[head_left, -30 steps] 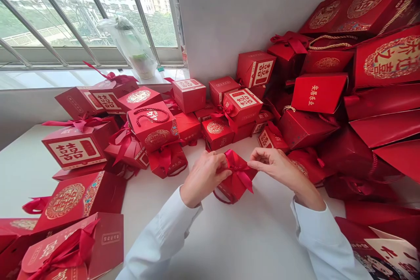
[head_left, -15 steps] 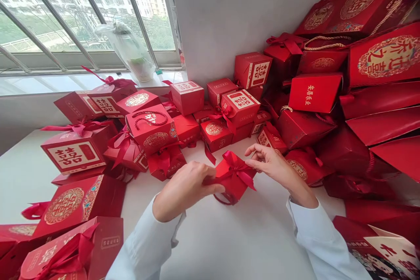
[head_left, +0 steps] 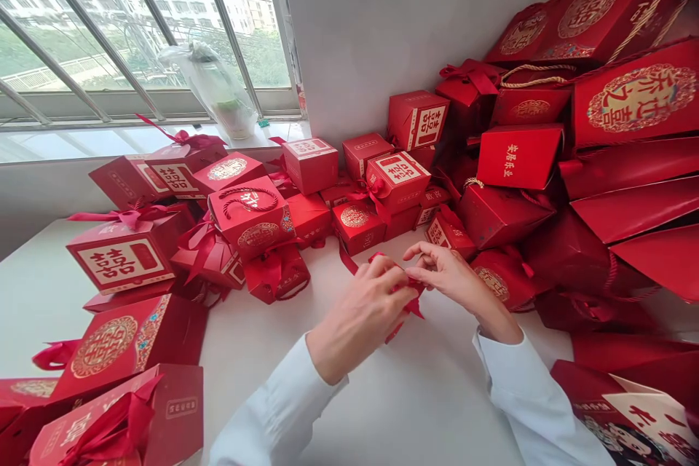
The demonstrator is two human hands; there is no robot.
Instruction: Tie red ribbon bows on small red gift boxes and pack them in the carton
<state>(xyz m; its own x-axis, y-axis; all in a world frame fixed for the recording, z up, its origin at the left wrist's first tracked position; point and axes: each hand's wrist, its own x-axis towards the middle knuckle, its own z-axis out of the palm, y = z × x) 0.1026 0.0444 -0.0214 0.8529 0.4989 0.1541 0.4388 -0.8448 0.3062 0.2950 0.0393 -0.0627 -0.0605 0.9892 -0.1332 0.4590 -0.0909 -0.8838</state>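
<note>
The small red gift box [head_left: 397, 330] lies on the white surface [head_left: 273, 397], and it is almost all hidden under the left hand [head_left: 363, 320] and the right hand [head_left: 453, 277]. Its red satin ribbon [head_left: 376, 258] makes loose loops on top, one long end goes to the left, and a short end hangs at the front.

Left hand [head_left: 363, 317] and right hand [head_left: 456, 280] pinch close together.

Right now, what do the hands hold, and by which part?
The left hand and right hand pinch the red ribbon between their fingertips; the box beneath is hidden.
</note>
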